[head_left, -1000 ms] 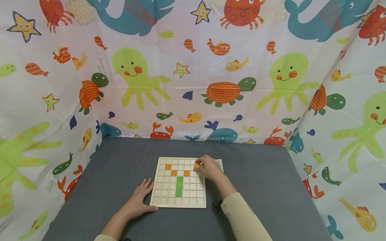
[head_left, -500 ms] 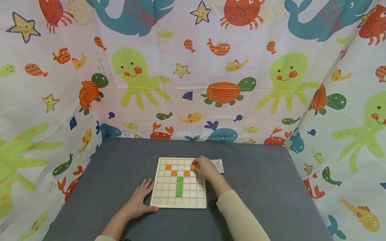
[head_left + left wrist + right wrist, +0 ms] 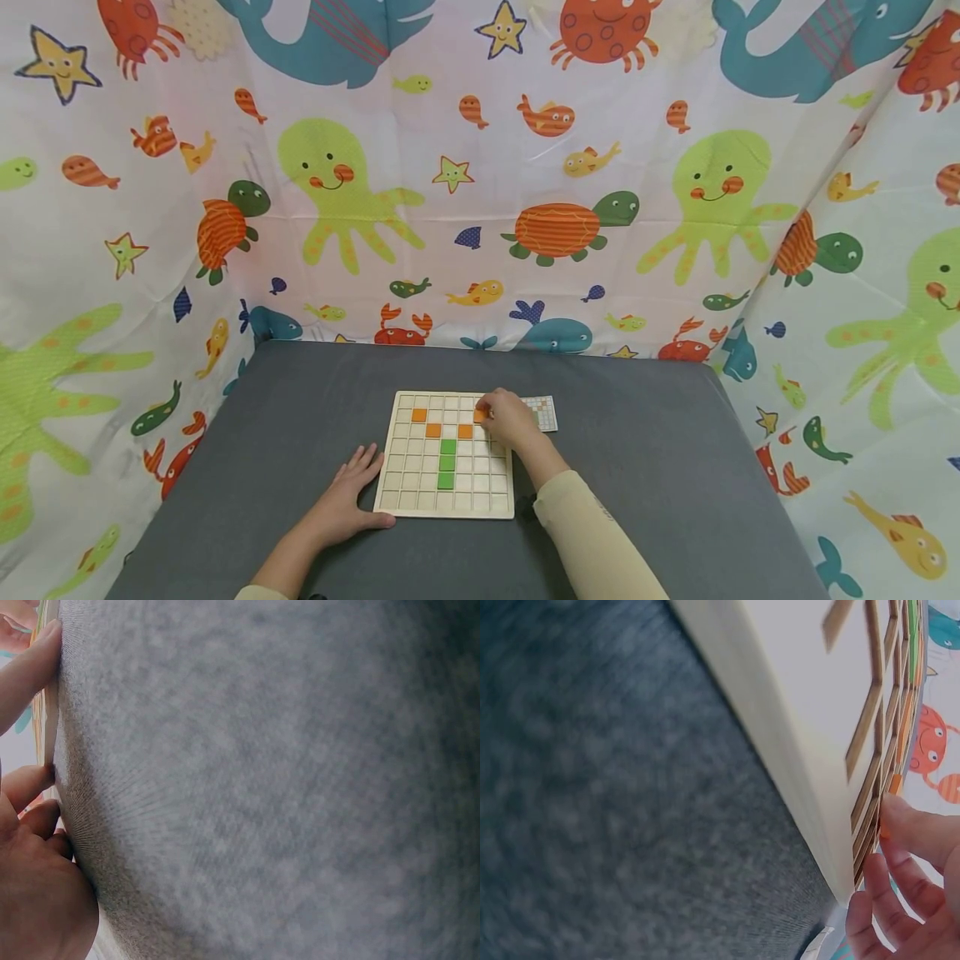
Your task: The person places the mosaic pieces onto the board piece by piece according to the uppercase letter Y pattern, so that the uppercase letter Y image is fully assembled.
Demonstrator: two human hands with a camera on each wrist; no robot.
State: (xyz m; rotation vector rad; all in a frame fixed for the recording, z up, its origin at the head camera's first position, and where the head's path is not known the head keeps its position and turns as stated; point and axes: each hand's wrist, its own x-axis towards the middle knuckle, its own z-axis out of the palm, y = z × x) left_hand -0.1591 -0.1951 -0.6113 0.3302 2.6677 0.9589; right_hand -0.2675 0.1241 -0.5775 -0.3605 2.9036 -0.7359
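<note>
A square wooden grid board (image 3: 480, 485) lies on the table. My right hand (image 3: 512, 419) is over its upper right part, pinching an orange square tile (image 3: 478, 415) between thumb and fingertips at a cell. The right wrist view shows the orange tile (image 3: 885, 829) under the thumb, low at the grid. Along the board's left side rests my left hand (image 3: 341, 504), fingers spread against the edge and thumb at the lower left corner. Several tiles sit in cells: a column of green tiles (image 3: 447, 463), and orange tiles (image 3: 419, 415) above it.
A small printed grid card (image 3: 543, 412) lies just right of the board, partly behind my right hand. Grey cloth covers the table (image 3: 637, 467). A white curtain (image 3: 480, 275) with sea animals hangs behind and at both sides.
My right hand has moved slightly left with the orange tile, bringing it down to a cell near the upper right. More of the printed card shows. The left hand stays in place.
</note>
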